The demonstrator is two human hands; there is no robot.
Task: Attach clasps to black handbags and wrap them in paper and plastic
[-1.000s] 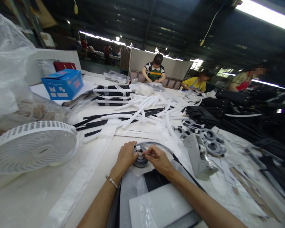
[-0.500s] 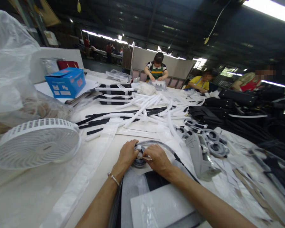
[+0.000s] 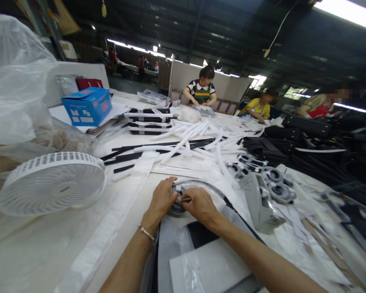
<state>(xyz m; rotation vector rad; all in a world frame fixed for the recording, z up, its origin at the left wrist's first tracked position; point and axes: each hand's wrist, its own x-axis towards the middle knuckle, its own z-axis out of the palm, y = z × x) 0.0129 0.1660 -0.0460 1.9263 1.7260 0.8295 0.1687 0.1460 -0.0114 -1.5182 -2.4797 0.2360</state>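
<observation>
Currently, a coiled strap (image 3: pixel 177 208) is gripped by the left hand (image 3: pixel 164 198), its end pinched by the right hand (image 3: pixel 200 205). Fan (image 3: pixel 53 183) sited at 9 o'clock.

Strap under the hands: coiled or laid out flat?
Mostly coiled: left hand and right hand grip a tight roll of strap on the table; one loose tail arcs away toward the right.
</observation>
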